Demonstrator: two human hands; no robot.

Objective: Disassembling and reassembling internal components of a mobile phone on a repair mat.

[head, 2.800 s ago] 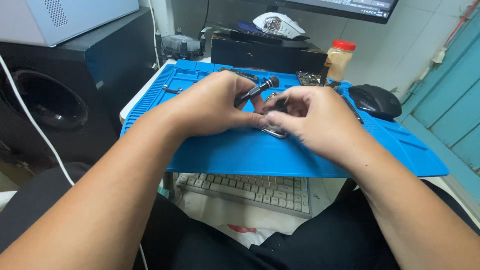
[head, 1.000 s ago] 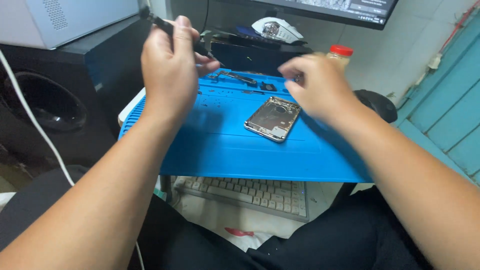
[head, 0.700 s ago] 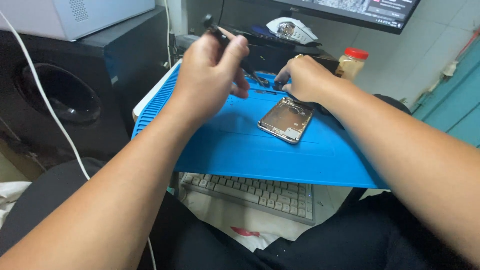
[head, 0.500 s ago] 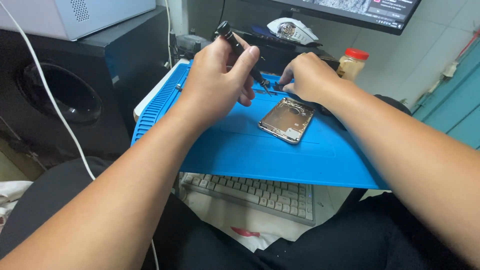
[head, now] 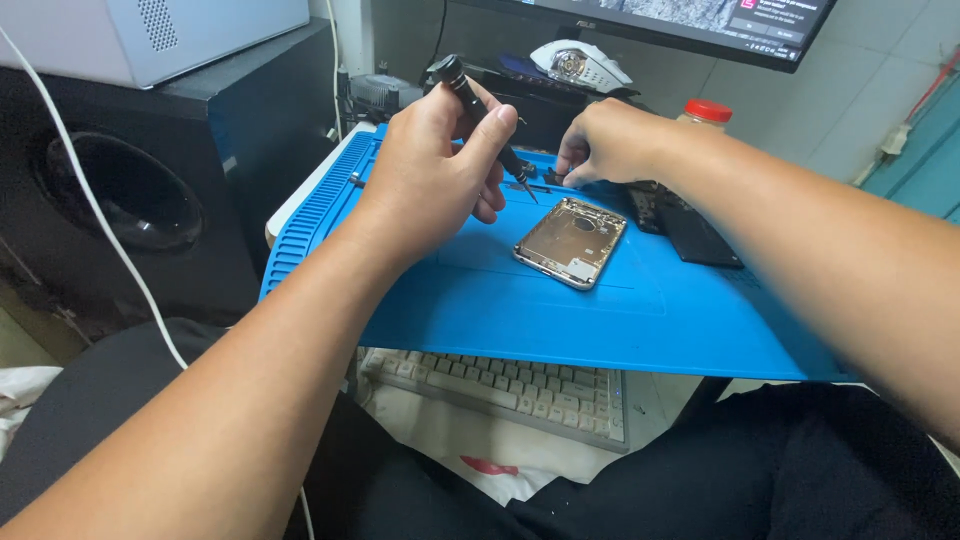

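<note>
Since half a second ago little has shifted: the left hand [head: 430, 165] holds its black screwdriver [head: 482, 112] as before, and the right hand [head: 612, 140] has stayed at the far edge of the mat.

Left fingers are wrapped closed around the screwdriver's handle, which slants from upper left down to the right, its thin tip hanging just above the mat near the phone housing's far left corner. The right hand rests curled, fingertips down on small dark parts at the far side of the mat; whether it pinches anything cannot be told.

Between and slightly nearer than the two hands lies the phone housing [head: 571, 242], an opened pale metal shell with rounded corners, inside face up, turned at a slant.

It sits on a blue work mat [head: 520, 310] with ribbed channels along its left edge. A dark flat panel [head: 698, 232] lies on the mat to the right of the housing. Under the mat's near edge a grey keyboard [head: 500, 385] shows. Far left stands a black speaker cabinet [head: 140, 190] under a white box [head: 190, 30], with a white cable [head: 90, 200] running across its front. At the far side are a monitor's lower edge [head: 690, 20] and a red-capped jar [head: 706, 112].
</note>
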